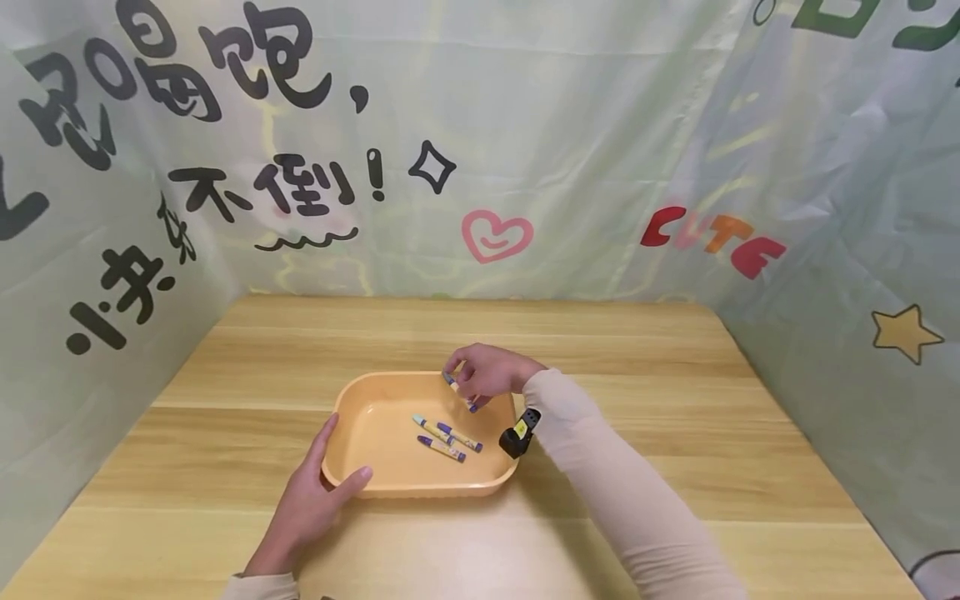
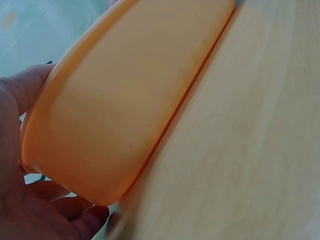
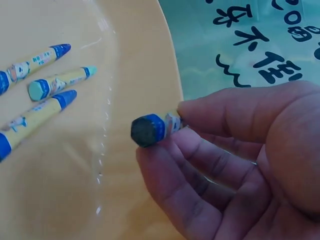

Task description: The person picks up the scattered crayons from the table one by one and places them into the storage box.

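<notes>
A yellow-orange plastic tray [image 1: 390, 471] with rounded corners stands on the table. My left hand [image 1: 311, 496] holds its left end, thumb over the front rim and fingers against the outer side. Over the tray's back right part, my right hand [image 1: 491, 372] pinches a crayon [image 3: 149, 131] with a dark hexagonal end between thumb and fingers. In the tray lie a light-green-tipped crayon [image 1: 432, 430] and two blue-tipped ones, one crayon [image 1: 460, 437] behind and another crayon [image 1: 441, 448] in front. All have yellow wrappers with blue bands.
The wooden table [image 1: 637, 350] extends around the tray. A printed cloth [image 1: 585, 167] hangs behind and at both sides. A small black camera [image 1: 520, 433] is strapped to the right wrist, above the tray's right rim.
</notes>
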A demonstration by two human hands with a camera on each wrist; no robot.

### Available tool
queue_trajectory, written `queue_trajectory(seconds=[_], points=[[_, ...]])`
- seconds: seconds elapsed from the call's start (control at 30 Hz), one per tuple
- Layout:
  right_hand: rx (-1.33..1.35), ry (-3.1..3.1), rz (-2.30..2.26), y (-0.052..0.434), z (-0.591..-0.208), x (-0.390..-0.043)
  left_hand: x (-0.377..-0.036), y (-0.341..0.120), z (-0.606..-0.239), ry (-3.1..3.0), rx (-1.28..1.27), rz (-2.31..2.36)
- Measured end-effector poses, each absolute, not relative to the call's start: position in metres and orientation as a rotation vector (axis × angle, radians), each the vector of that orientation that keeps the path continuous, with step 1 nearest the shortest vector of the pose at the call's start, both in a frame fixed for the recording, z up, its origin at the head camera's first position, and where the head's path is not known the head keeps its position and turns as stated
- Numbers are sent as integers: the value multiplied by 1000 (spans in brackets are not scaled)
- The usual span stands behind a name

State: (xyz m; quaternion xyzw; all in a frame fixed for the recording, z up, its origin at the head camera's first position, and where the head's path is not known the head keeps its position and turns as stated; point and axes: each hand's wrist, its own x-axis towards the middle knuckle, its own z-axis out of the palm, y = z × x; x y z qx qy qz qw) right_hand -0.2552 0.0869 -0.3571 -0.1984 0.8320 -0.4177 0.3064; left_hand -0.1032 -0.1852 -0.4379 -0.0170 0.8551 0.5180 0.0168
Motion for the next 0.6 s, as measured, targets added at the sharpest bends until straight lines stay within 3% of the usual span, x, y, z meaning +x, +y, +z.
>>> queue_trajectory(seconds=[0.6], points=[[-610, 2286, -762, 67, -370, -244, -101, -183, -439, 2635, -104, 1595]])
